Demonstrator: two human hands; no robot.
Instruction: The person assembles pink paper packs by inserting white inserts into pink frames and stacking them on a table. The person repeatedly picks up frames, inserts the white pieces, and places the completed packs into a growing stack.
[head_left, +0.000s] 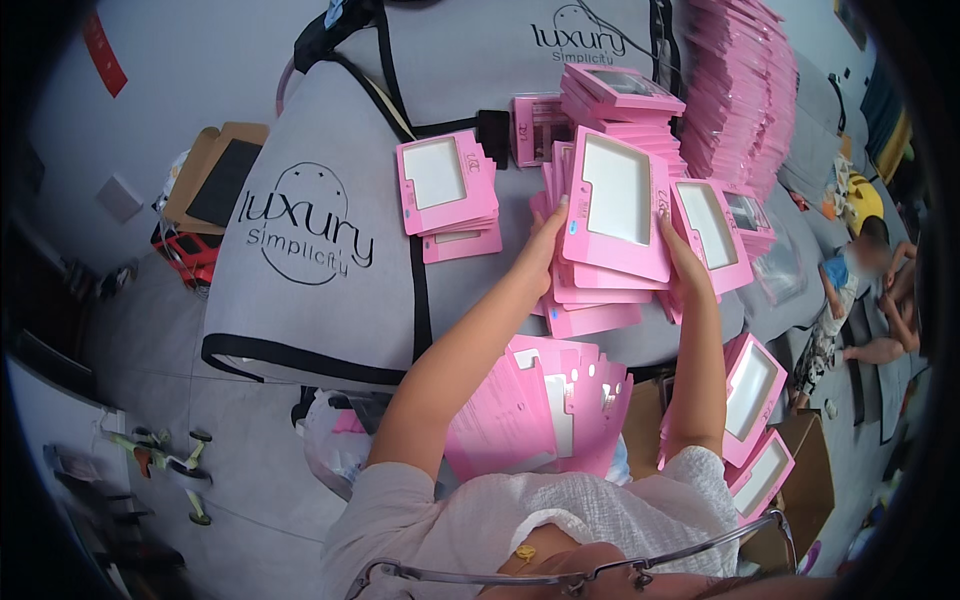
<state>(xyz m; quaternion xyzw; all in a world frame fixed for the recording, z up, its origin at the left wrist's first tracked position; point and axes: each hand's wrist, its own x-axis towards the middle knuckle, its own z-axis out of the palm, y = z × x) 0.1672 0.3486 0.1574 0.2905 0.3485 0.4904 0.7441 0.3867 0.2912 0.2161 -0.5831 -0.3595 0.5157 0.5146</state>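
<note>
Both my hands are around a stack of flat pink window boxes (615,190) on the grey padded surface. My left hand (541,257) grips its left edge, with the fingers partly hidden beneath. My right hand (687,258) presses against the right edge. The top box is slightly turned relative to those under it. Right beside my right hand lie more pink window boxes (712,225). A smaller pile of the same boxes (440,185) rests to the left. Fanned-out pink box sheets (500,410) lie across my lap.
Tall piles of pink boxes (735,95) stand at the back right. An open cardboard box (805,480) sits low on the right, with pink boxes beside it. On the floor at left is a small green ride-on toy (165,460). Another person (850,275) sits far right.
</note>
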